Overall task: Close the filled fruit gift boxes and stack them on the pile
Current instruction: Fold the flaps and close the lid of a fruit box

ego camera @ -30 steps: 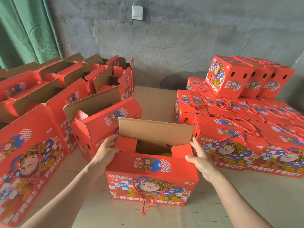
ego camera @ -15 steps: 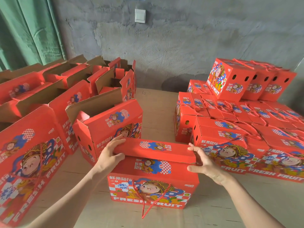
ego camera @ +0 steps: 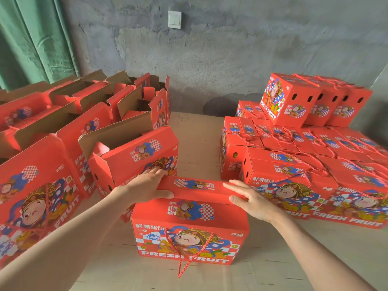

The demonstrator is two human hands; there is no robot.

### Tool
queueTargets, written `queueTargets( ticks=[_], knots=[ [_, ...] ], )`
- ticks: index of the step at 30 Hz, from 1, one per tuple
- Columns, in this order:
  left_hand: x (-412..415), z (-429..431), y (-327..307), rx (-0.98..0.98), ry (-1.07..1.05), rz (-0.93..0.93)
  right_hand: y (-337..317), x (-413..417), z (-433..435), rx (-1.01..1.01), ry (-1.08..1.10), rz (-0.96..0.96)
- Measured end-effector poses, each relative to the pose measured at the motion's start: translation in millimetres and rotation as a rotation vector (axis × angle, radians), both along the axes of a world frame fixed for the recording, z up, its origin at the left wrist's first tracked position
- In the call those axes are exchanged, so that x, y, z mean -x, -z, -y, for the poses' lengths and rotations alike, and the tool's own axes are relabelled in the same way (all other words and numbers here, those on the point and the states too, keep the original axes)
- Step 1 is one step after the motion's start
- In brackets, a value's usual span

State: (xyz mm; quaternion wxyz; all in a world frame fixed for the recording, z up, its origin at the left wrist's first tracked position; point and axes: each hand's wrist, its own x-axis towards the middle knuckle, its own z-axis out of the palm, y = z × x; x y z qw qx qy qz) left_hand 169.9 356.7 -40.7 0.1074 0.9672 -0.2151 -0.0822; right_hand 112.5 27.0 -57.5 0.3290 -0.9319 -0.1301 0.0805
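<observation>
rough grey concrete wall [ego camera: 231, 59] at the back, white light switch [ego camera: 174, 19] up high, green curtain [ego camera: 35, 38] off to the left. down on the pale cardboard-covered work surface [ego camera: 199, 131] sits the red printed cardboard fruit gift box [ego camera: 190, 232], front and centre, its red cord handle [ego camera: 184, 257] dangling down the front. left hand [ego camera: 147, 189] lies flat with fingers spread, pressing the left end of the top flap [ego camera: 199, 186]; right hand [ego camera: 249, 201] lies open and flat on the right end. open red boxes [ego camera: 130, 152] crowd just beside it on the left, the pile of closed red boxes [ego camera: 304, 164] near on the right.
</observation>
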Motion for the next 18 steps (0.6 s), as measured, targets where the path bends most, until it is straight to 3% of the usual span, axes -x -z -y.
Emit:
queueTargets(
  ticks=[8,18],
  knots=[
    [-2,-3,13,-0.148,0.096,0.142,4,4,-2,0.126,0.011,0.145],
    [-1,-1,8,-0.191,0.09,0.137,5,5,-8,0.184,0.028,0.199]
  ],
)
